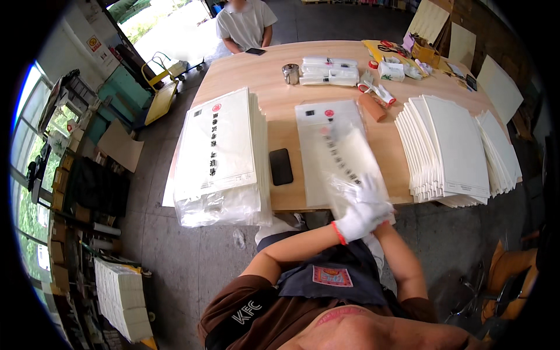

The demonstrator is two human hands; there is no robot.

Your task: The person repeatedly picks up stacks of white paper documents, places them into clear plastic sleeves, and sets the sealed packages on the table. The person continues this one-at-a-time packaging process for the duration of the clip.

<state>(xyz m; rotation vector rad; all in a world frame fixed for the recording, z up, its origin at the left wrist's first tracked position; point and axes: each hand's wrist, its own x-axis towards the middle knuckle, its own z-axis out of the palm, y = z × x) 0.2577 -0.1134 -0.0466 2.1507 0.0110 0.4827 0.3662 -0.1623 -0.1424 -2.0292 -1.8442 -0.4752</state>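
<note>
A white paper envelope (350, 153) with dark characters, inside a clear plastic bag, lies slanted at the table's front edge. It lies over a similar bagged envelope (313, 175). My left hand (360, 209), in a white glove with a red cuff, reaches across its lower end. The fingers look stretched out and slightly blurred against the plastic. My right hand (385, 219) is at the same lower corner, mostly covered by the left; its fingers are hidden. To the left stands a thick stack of envelopes (224, 146), with clear plastic hanging past the table edge.
A black phone (281, 167) lies beside the stack. Fanned white envelopes (449, 146) fill the right side. Farther back are a brown roll (372, 108), a white glove (378, 90), wrapped bundles (329, 71) and a metal cup (290, 74). Another person (245, 26) sits across the table.
</note>
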